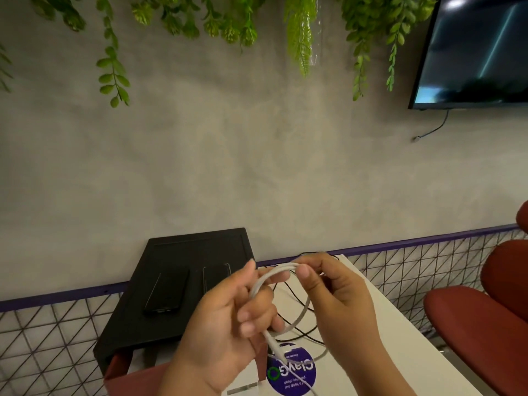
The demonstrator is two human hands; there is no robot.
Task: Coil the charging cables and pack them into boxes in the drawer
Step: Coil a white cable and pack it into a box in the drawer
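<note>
A white charging cable [303, 312] forms a loop in the air between both hands, above a white table [400, 347]. My left hand [228, 318] grips the loop's left side, fingers curled round the strands. My right hand [334, 287] pinches the top of the loop between thumb and fingers. The cable's tail runs down past the left hand toward the table. A thin black cable [297, 304] lies loose on the table behind the loop. No box interior or coiled cables are visible in the drawer.
A black drawer unit [177, 281] stands left of the table, with two dark phones [165, 292] on top. A round purple sticker [291, 372] lies on the table. Red chairs [480, 324] sit at right. A wire-grid panel [57, 338] runs along the grey wall.
</note>
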